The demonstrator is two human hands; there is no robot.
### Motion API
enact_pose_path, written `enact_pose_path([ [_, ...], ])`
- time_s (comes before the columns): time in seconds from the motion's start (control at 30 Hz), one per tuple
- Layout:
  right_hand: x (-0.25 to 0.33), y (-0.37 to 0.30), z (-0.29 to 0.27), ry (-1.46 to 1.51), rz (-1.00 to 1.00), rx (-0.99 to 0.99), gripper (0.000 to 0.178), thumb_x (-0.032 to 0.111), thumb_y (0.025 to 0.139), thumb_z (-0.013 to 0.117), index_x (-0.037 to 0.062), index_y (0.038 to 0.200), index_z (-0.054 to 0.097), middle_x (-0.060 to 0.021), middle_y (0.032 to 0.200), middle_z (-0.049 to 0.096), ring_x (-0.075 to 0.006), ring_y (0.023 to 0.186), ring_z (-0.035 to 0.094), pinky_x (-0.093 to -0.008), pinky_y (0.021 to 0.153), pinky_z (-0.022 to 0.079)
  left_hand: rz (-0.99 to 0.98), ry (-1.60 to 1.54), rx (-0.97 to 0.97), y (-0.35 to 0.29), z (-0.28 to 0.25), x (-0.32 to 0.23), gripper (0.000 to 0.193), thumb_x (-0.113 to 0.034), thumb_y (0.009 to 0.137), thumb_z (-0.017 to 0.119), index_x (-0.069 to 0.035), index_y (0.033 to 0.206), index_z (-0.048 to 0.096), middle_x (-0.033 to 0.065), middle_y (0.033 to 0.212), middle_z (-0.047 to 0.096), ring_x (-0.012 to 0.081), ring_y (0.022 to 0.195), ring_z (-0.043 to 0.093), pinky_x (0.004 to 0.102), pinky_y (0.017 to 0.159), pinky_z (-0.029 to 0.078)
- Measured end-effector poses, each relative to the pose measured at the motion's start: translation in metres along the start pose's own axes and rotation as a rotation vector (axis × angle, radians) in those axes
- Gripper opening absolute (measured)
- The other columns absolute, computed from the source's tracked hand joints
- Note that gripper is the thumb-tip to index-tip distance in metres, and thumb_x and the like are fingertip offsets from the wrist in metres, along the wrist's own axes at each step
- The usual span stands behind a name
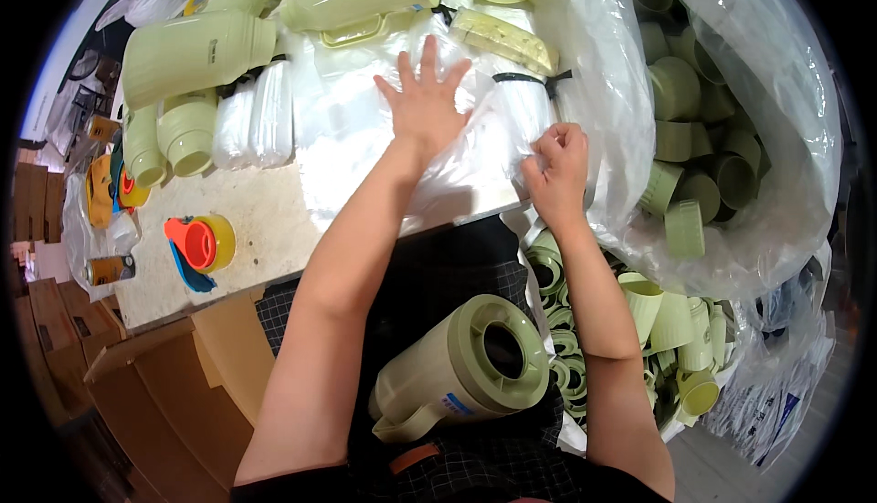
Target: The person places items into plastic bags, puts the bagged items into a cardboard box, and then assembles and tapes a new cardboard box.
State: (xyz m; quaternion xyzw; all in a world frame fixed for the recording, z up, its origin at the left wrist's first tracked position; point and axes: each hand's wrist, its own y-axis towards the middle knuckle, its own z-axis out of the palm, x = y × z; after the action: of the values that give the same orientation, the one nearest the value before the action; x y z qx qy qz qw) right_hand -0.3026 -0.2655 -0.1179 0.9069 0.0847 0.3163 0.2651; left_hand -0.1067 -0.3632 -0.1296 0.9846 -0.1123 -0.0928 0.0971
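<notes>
Fingers spread, my left hand (427,105) lies flat on thin clear plastic bags (343,160) on the table. My right hand (559,174) is closed at the table's right edge, beside the bags and a banded bundle of white plastic (523,105). Its fingers are curled in, and what they hold, if anything, is hidden. On my lap a pale green jug body (416,370) lies tilted, with its round open end facing up and right and its handle toward me. Neither hand touches it.
Green jug bodies (196,55) lie along the table's far left. A tape roll with a red-and-blue holder (203,243) sits near the front edge. At right stand a plastic-lined bin (603,64) of green parts and, lower, more green parts (671,320). A cardboard box (174,384) is lower left.
</notes>
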Motion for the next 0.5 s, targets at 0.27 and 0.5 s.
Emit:
enact_pose_path([
  [0.27, -0.004, -0.013, -0.004, -0.075, 0.033, -0.027, 0.014, 0.005, 0.069, 0.066, 0.0041, 0.082, 0.064, -0.0116, 0.101, 0.054, -0.0313, 0.089, 0.05, -0.0423, 0.078, 0.044, 0.263, -0.417, -0.112, -0.048, -0.022, 0.0, 0.056, -0.038, 0.096, 0.053, -0.024, 0.149, 0.046, 0.012, 0.164, 0.021, 0.0361, 0.151, 0.017, 0.067, 0.117, 0.014],
  [0.5, 0.052, -0.011, -0.052, -0.038, 0.013, 0.145, 0.031, 0.011, 0.076, 0.07, 0.003, 0.106, 0.063, -0.0135, 0.114, 0.055, -0.036, 0.106, 0.051, -0.0437, 0.091, 0.044, 0.53, -0.106, 0.079, -0.134, -0.037, -0.004, 0.062, -0.03, 0.082, 0.076, -0.019, 0.139, 0.054, 0.0025, 0.156, 0.041, 0.0259, 0.146, 0.032, 0.0539, 0.116, 0.029],
])
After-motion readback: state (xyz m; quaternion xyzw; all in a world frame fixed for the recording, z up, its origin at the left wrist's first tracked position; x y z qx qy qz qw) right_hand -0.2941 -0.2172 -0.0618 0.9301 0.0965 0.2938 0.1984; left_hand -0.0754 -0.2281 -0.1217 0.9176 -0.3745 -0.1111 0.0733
